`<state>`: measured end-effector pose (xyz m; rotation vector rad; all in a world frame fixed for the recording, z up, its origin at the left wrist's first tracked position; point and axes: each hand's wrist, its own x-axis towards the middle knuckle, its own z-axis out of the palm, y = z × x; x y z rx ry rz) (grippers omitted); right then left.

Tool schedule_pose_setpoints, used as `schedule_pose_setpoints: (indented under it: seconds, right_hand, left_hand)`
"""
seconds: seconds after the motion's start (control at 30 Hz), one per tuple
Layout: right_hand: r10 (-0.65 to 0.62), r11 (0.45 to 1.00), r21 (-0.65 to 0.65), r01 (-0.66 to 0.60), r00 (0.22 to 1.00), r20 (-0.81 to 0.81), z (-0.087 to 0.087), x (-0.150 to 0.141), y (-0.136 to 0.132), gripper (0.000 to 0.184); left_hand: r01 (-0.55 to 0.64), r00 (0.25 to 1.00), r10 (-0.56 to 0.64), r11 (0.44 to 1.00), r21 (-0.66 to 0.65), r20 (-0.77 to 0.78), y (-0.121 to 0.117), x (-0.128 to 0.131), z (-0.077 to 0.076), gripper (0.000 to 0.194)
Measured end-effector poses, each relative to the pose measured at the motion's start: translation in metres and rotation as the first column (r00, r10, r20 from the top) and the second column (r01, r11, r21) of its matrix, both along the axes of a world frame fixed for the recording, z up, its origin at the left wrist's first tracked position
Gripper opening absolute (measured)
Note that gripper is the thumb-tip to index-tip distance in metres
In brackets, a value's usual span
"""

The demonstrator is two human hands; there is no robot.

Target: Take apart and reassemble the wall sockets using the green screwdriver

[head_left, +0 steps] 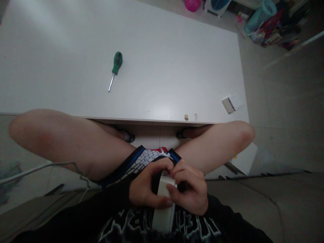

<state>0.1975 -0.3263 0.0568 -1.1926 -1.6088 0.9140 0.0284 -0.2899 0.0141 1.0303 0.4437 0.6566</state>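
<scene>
A white, rounded, box-like plastic object point(161, 218) sits upright against my lap, close to my body; its kind does not show. My left hand point(148, 189) is curved around its left side, thumb across the front face and fingers at the top edge. From the right, my right hand point(189, 189) grips its upper right edge, thumb on the face and fingers curled. The fingertips of both hands meet near its top, where details are hidden. Farther off on the white table point(164, 77) lies a green-handled screwdriver point(117, 63), its metal shaft pointing toward me.
Near the table's front edge lie a small yellow figure point(186, 117) and a tiny pale piece point(195, 116). A small flat white-and-beige item point(229, 105) rests at the right. Beyond stand a pink basket point(192, 4) and a teal basket point(260, 17). A cable point(40, 167) runs at left.
</scene>
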Motion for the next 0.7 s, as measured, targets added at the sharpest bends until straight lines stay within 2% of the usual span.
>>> schedule_pose_setpoints:
  seconds: [0.23, 0.47, 0.7]
  right_hand:
    - [-0.007, 1.000, 0.010, 0.007, 1.000, -0.006, -0.002, 0.000, -0.002, 0.014]
    - [-0.012, 1.000, 0.009, 0.012, 1.000, -0.029, -0.002, -0.001, -0.002, 0.015]
    - [-0.016, 1.000, 0.026, 0.017, 1.000, -0.008, -0.001, -0.002, -0.003, 0.014]
  left_hand:
    - [-0.021, 1.000, 0.021, 0.998, 0.062, -0.006, 0.000, 0.000, 0.002, 0.041]
    - [-0.086, 0.994, 0.083, 0.995, 0.045, 0.066, -0.006, 0.004, -0.005, 0.046]
    - [-0.139, 0.985, 0.130, 0.987, 0.075, 0.117, -0.011, 0.009, -0.009, 0.040]
